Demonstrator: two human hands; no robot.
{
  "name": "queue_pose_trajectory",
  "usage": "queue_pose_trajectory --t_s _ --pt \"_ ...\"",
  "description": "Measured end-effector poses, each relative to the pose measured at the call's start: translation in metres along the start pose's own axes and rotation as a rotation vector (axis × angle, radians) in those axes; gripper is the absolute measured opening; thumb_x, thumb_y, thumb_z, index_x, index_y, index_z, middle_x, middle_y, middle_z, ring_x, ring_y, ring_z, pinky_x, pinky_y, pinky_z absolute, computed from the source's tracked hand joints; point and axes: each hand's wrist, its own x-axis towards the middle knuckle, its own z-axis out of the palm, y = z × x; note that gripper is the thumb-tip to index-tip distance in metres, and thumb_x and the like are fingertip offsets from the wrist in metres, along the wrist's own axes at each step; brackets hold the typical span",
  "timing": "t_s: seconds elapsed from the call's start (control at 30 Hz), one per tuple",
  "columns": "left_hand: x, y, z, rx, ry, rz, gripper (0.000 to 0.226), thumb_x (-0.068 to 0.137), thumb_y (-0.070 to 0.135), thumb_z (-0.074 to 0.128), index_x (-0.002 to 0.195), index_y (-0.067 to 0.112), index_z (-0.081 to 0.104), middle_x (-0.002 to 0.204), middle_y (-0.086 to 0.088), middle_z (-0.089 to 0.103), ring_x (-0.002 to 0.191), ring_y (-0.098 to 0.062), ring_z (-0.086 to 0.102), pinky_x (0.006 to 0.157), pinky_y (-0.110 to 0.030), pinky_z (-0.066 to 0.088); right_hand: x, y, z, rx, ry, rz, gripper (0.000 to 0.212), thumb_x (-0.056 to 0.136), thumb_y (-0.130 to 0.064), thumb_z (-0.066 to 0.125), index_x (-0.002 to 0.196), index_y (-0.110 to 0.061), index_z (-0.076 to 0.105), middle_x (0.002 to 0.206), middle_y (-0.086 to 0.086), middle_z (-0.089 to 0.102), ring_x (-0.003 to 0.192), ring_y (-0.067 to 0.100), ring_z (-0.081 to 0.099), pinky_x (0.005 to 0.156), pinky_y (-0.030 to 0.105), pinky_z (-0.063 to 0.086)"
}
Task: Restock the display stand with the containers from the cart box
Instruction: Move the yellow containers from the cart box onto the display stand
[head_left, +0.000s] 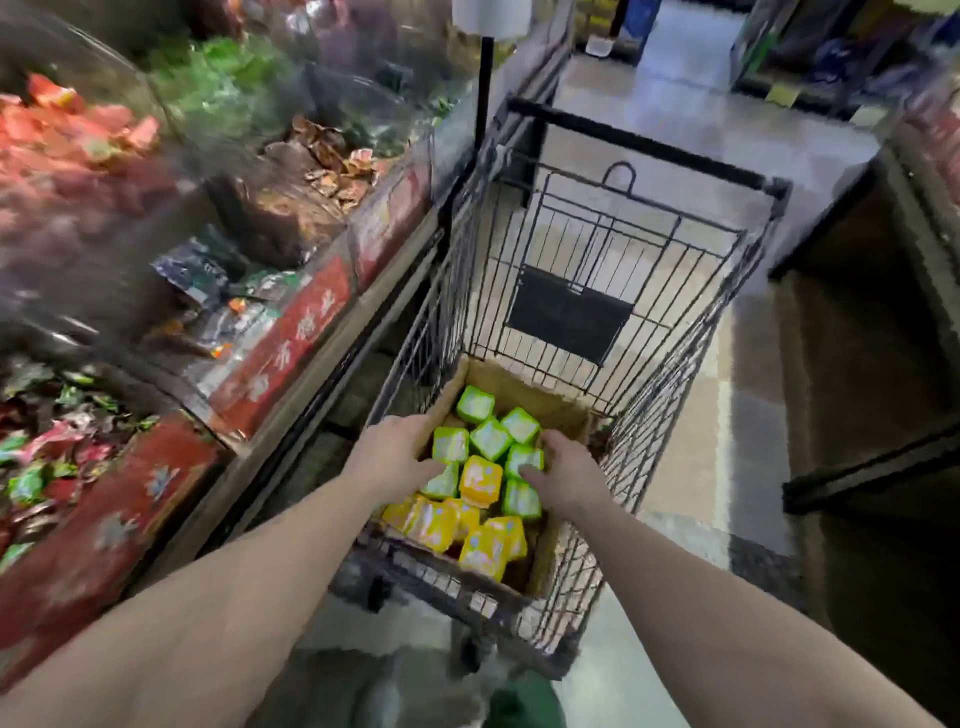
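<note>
A cardboard box (524, 387) sits in the near end of a black wire cart (613, 249). It holds several green-lidded containers (490, 438) at the far side and yellow ones (480, 480) nearer me. My left hand (397, 452) reaches into the box's left side, its fingers on a green container (450, 445). My right hand (563, 475) reaches in from the right, thumb and fingers around another green container (523, 460). How firmly either hand holds is blurred. The display stand (218, 291) runs along the left.
The stand's bins hold wrapped sweets and snacks behind red labelled fronts (291, 343). A black pole (484, 88) rises beside the cart. Dark shelving (878, 364) closes in on the right. Tiled aisle floor (691, 135) stretches ahead beyond the cart.
</note>
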Motion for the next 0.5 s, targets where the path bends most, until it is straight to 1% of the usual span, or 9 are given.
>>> queue_pose_trajectory --t_s 0.07,0.1,0.17,0.2,0.23,0.27,0.33,0.4,0.5 --pt "0.015 -0.001 0.018 -0.065 0.003 -0.09 0.06 0.079 0.038 0.069 0.133 0.017 0.052 0.129 -0.013 0.057 0.121 -0.031 0.052 0.097 -0.037 0.043 0.031 0.012 0.004 -0.04 -0.09 -0.024 0.064 0.087 -0.04 0.063 0.143 -0.02 0.039 0.136 0.013 0.053 0.124 0.031 0.051 0.1 0.036 0.043" --pt "0.024 -0.003 0.031 -0.099 0.002 -0.142 0.06 0.076 0.039 0.07 0.131 0.02 0.054 0.125 -0.012 0.061 0.117 -0.03 0.055 0.094 -0.036 0.045 0.047 0.019 0.006 -0.056 -0.129 -0.033 0.065 0.088 -0.04 0.063 0.144 -0.021 0.038 0.139 0.013 0.05 0.127 0.031 0.049 0.102 0.037 0.042" --pt "0.041 -0.009 0.057 -0.175 -0.014 -0.222 0.066 0.062 0.053 0.062 0.122 0.025 0.059 0.112 -0.008 0.066 0.108 -0.029 0.061 0.086 -0.036 0.049 0.076 0.031 0.011 -0.091 -0.193 -0.049 0.065 0.088 -0.04 0.062 0.144 -0.021 0.037 0.14 0.013 0.049 0.129 0.031 0.046 0.103 0.038 0.041" --pt "0.049 -0.012 0.07 -0.208 -0.017 -0.262 0.067 0.057 0.056 0.057 0.117 0.026 0.06 0.108 -0.006 0.067 0.105 -0.029 0.062 0.085 -0.036 0.049 0.088 0.037 0.016 -0.121 -0.226 -0.065 0.064 0.088 -0.039 0.062 0.144 -0.02 0.038 0.139 0.014 0.05 0.128 0.031 0.046 0.102 0.037 0.04" --pt "0.055 -0.014 0.08 -0.236 -0.017 -0.313 0.065 0.058 0.054 0.06 0.116 0.027 0.06 0.11 -0.005 0.066 0.107 -0.028 0.061 0.086 -0.036 0.049 0.098 0.041 0.02 -0.148 -0.265 -0.079 0.063 0.088 -0.037 0.062 0.144 -0.019 0.038 0.138 0.014 0.05 0.128 0.031 0.047 0.1 0.037 0.04" --pt "0.058 -0.012 0.087 -0.251 -0.01 -0.36 0.063 0.063 0.05 0.066 0.122 0.028 0.058 0.118 -0.005 0.063 0.113 -0.027 0.058 0.092 -0.035 0.046 0.107 0.045 0.027 -0.156 -0.304 -0.08 0.063 0.088 -0.035 0.063 0.143 -0.019 0.038 0.137 0.014 0.05 0.126 0.031 0.047 0.099 0.037 0.042" --pt "0.065 -0.01 0.099 -0.278 -0.002 -0.45 0.069 0.073 0.04 0.074 0.137 0.029 0.048 0.132 -0.005 0.053 0.126 -0.024 0.047 0.102 -0.032 0.038 0.124 0.052 0.043 -0.128 -0.38 -0.068 0.068 0.086 -0.033 0.066 0.145 -0.02 0.035 0.137 0.016 0.048 0.125 0.033 0.048 0.097 0.04 0.045" --pt "0.078 -0.02 0.117 -0.298 0.006 -0.494 0.072 0.077 0.037 0.075 0.141 0.027 0.043 0.137 -0.008 0.049 0.129 -0.024 0.043 0.103 -0.03 0.035 0.137 0.058 0.065 -0.122 -0.44 -0.067 0.078 0.082 -0.035 0.07 0.148 -0.023 0.029 0.138 0.016 0.047 0.127 0.033 0.046 0.097 0.04 0.045" --pt "0.098 -0.042 0.143 -0.291 -0.02 -0.514 0.075 0.076 0.039 0.075 0.142 0.027 0.042 0.135 -0.011 0.05 0.128 -0.026 0.043 0.102 -0.03 0.035 0.157 0.066 0.1 -0.12 -0.49 -0.061 0.099 0.075 -0.042 0.077 0.151 -0.026 0.016 0.143 0.012 0.042 0.132 0.031 0.042 0.101 0.043 0.043"
